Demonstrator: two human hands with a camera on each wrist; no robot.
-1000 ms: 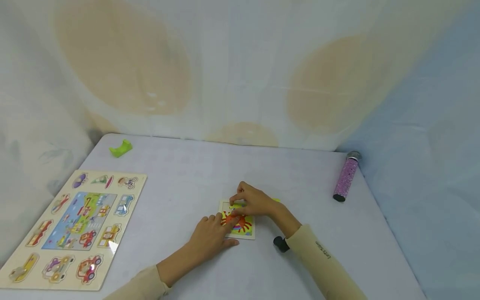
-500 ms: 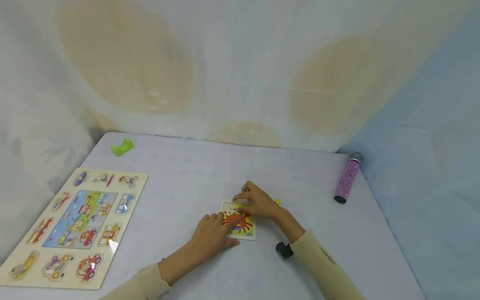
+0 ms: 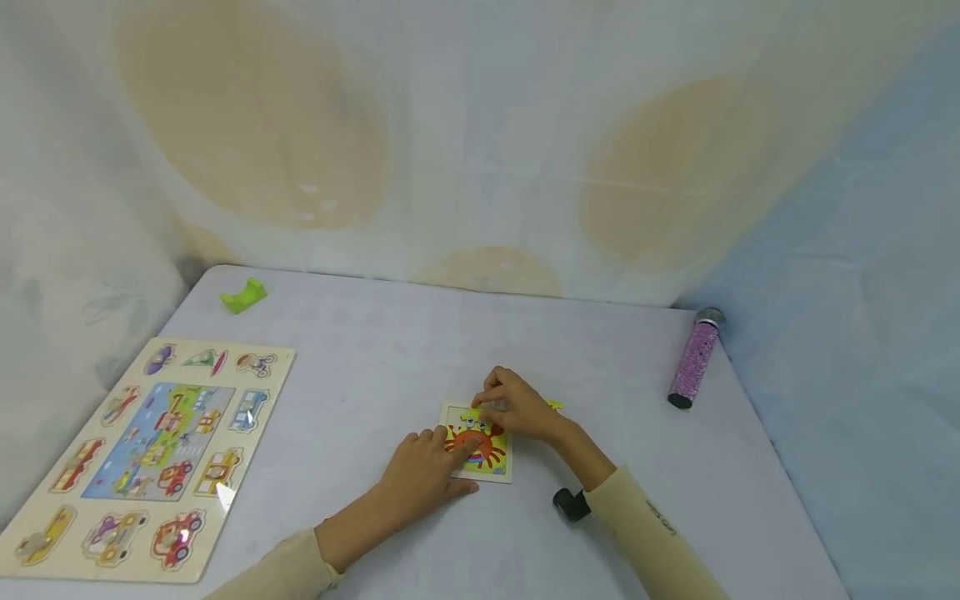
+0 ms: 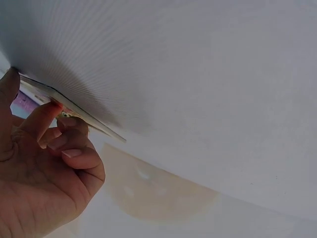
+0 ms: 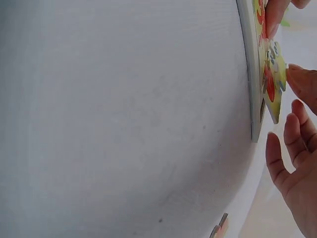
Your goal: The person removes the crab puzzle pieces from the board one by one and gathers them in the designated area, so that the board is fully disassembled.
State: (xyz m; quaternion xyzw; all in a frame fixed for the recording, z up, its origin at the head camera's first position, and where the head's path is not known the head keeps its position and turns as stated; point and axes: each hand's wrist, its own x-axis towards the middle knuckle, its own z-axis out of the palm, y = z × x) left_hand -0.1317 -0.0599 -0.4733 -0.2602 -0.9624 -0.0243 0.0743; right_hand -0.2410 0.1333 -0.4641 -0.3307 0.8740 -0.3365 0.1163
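A small square crab puzzle (image 3: 491,477) with a pale frame lies on the table. My left hand (image 3: 420,471) presses its straight index finger on the crab's body; its thumb rests at the near edge and its other fingers are curled. At the top of the puzzle, my right hand (image 3: 521,408) pinches a yellow puzzle piece (image 5: 278,74) showing eyes and a red claw. That piece is tilted over the frame in the right wrist view, with the thumb at its edge. Another yellow piece (image 3: 555,404) lies partly hidden behind the right wrist.
A large vehicle puzzle board (image 3: 247,467) lies at the left. Behind it sits a bright green curved plastic object (image 3: 243,296). A glittery purple microphone (image 3: 693,362) lies near the table's right edge. A small black object (image 3: 572,505) shows beside the right sleeve.
My right hand has shifted slightly right, and the crab's eyes on the piece now show more. My left hand keeps its place on the puzzle.
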